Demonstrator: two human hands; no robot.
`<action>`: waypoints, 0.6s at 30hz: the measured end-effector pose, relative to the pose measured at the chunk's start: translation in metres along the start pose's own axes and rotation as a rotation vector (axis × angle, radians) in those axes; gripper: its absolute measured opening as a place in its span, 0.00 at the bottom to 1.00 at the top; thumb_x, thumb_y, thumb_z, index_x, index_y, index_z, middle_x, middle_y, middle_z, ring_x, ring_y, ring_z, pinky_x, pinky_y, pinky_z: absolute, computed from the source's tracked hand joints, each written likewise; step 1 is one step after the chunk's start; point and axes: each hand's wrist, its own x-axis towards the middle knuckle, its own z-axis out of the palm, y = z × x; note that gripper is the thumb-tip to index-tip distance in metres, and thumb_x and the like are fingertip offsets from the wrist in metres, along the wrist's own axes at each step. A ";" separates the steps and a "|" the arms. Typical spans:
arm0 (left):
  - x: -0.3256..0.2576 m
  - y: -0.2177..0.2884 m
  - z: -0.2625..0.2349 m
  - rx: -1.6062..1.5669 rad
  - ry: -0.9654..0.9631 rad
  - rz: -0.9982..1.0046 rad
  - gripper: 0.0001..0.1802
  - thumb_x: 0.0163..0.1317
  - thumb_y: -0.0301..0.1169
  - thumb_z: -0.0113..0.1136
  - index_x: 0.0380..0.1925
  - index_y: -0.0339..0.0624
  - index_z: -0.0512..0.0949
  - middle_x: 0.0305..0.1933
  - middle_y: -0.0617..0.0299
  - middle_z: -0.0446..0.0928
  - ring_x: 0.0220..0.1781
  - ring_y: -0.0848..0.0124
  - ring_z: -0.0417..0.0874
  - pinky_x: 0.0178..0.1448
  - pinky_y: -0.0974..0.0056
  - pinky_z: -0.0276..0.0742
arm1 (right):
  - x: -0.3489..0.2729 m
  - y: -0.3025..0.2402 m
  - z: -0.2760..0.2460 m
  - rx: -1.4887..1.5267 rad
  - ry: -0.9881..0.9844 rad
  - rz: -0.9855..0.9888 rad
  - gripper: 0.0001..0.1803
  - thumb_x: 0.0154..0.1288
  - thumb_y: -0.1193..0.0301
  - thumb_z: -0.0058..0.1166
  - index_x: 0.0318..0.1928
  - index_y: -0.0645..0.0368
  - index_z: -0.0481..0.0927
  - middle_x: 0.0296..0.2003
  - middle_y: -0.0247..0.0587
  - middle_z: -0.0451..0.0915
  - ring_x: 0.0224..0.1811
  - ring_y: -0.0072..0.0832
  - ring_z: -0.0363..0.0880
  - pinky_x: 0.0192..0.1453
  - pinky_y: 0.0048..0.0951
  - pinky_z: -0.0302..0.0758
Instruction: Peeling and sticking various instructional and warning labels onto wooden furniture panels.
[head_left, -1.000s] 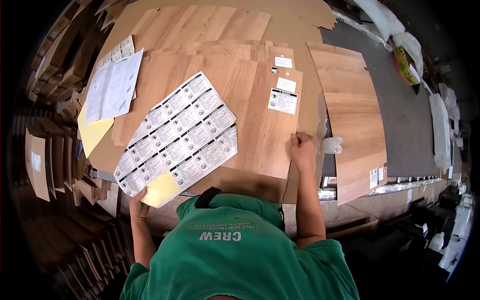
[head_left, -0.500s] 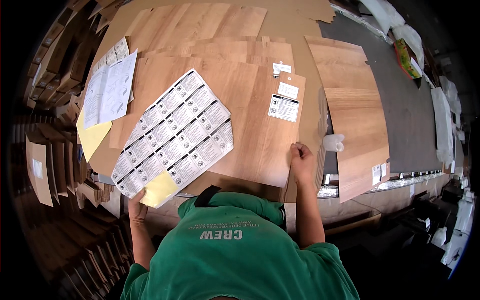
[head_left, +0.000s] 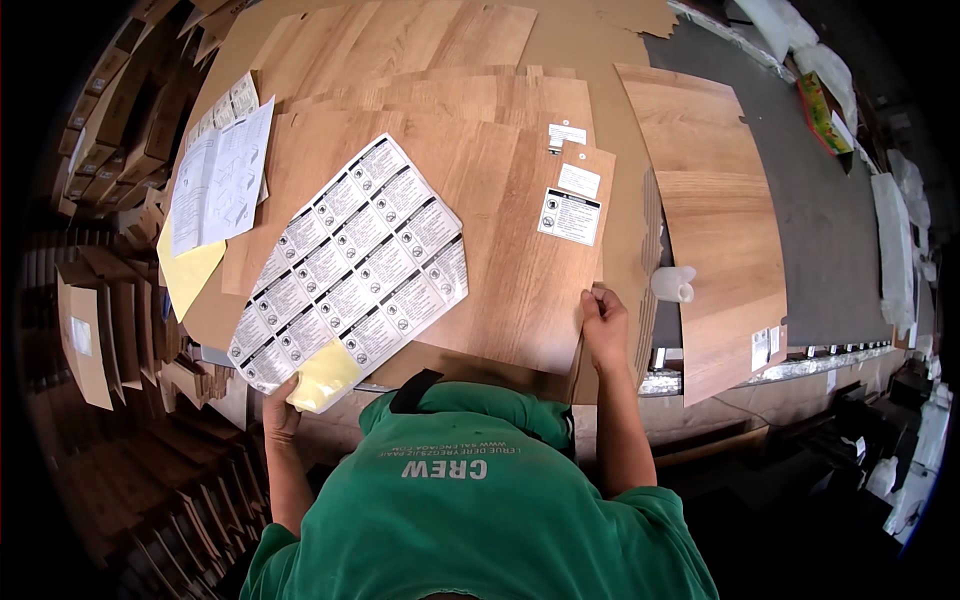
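Observation:
My left hand (head_left: 281,408) grips the lower corner of a large white sheet of printed warning labels (head_left: 352,265). Several labels are gone near that corner, leaving yellow backing (head_left: 325,376). The sheet lies slanted over a wood-look panel (head_left: 520,290), top of an overlapping stack. With thumb and fingers pinched together, my right hand (head_left: 606,328) is at the panel's right edge; whether it holds the edge or something small is hidden. Above it, a single warning label (head_left: 569,216) is on the panel, just below a small white tag (head_left: 580,180).
A separate wood-look panel (head_left: 725,230) lies to the right, with a translucent plastic cup-like piece (head_left: 673,284) at its left edge. Folded instruction sheets (head_left: 222,180) and yellow backing paper (head_left: 190,272) lie left. Cardboard pieces (head_left: 95,330) stand beyond the table's left side.
The label sheet's lower corner has shifted slightly with my left hand, and its yellow part looks more bent. My right hand stays at the panel edge. The whole view has shifted slightly.

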 end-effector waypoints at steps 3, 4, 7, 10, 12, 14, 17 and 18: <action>-0.001 -0.002 0.003 -0.075 0.001 0.000 0.26 0.54 0.20 0.57 0.55 0.28 0.65 0.51 0.53 0.73 0.49 0.59 0.76 0.54 0.62 0.73 | 0.000 0.001 0.000 -0.015 -0.009 -0.003 0.10 0.63 0.73 0.53 0.36 0.70 0.77 0.25 0.34 0.76 0.27 0.17 0.70 0.31 0.21 0.68; 0.001 -0.003 0.000 -0.073 0.003 -0.001 0.26 0.54 0.20 0.57 0.55 0.28 0.65 0.51 0.53 0.73 0.49 0.59 0.76 0.54 0.62 0.73 | 0.000 0.002 0.000 -0.023 -0.005 -0.002 0.10 0.63 0.73 0.53 0.36 0.70 0.77 0.24 0.34 0.76 0.26 0.16 0.70 0.31 0.21 0.68; 0.004 -0.006 -0.007 -0.113 -0.027 -0.055 0.29 0.48 0.21 0.63 0.54 0.35 0.69 0.51 0.56 0.75 0.51 0.62 0.78 0.57 0.61 0.74 | -0.001 0.000 0.001 -0.023 -0.005 0.008 0.10 0.62 0.72 0.54 0.36 0.70 0.77 0.24 0.34 0.76 0.26 0.16 0.69 0.30 0.20 0.68; 0.004 -0.006 -0.006 -0.089 -0.037 -0.026 0.27 0.54 0.21 0.57 0.55 0.30 0.65 0.50 0.53 0.73 0.49 0.59 0.76 0.54 0.61 0.74 | -0.001 0.001 0.001 -0.024 -0.009 0.001 0.10 0.62 0.72 0.54 0.36 0.70 0.77 0.23 0.33 0.75 0.25 0.16 0.69 0.29 0.20 0.67; 0.004 -0.006 -0.006 -0.075 -0.036 -0.042 0.26 0.54 0.21 0.57 0.55 0.31 0.66 0.50 0.53 0.73 0.49 0.59 0.77 0.53 0.61 0.74 | 0.000 0.001 0.001 -0.033 -0.007 -0.015 0.10 0.62 0.72 0.54 0.36 0.70 0.77 0.23 0.33 0.75 0.25 0.16 0.69 0.28 0.20 0.67; 0.007 -0.008 -0.009 -0.077 -0.030 -0.052 0.26 0.54 0.21 0.57 0.55 0.31 0.66 0.49 0.53 0.73 0.49 0.59 0.77 0.53 0.61 0.74 | 0.000 0.000 0.001 -0.028 -0.009 0.001 0.10 0.62 0.72 0.54 0.36 0.70 0.77 0.22 0.33 0.75 0.24 0.15 0.68 0.27 0.19 0.66; 0.006 -0.007 -0.007 -0.069 -0.021 -0.054 0.26 0.54 0.21 0.58 0.54 0.31 0.66 0.49 0.53 0.73 0.48 0.59 0.77 0.53 0.61 0.74 | -0.001 -0.001 0.000 -0.018 -0.017 -0.015 0.10 0.62 0.72 0.54 0.36 0.70 0.77 0.22 0.32 0.74 0.23 0.15 0.68 0.27 0.19 0.66; 0.005 -0.006 -0.006 -0.060 -0.016 -0.045 0.26 0.54 0.21 0.58 0.54 0.31 0.66 0.49 0.54 0.73 0.48 0.59 0.77 0.53 0.61 0.74 | -0.001 -0.002 0.000 -0.018 -0.017 -0.015 0.10 0.62 0.72 0.54 0.36 0.70 0.77 0.22 0.32 0.74 0.23 0.15 0.68 0.27 0.19 0.66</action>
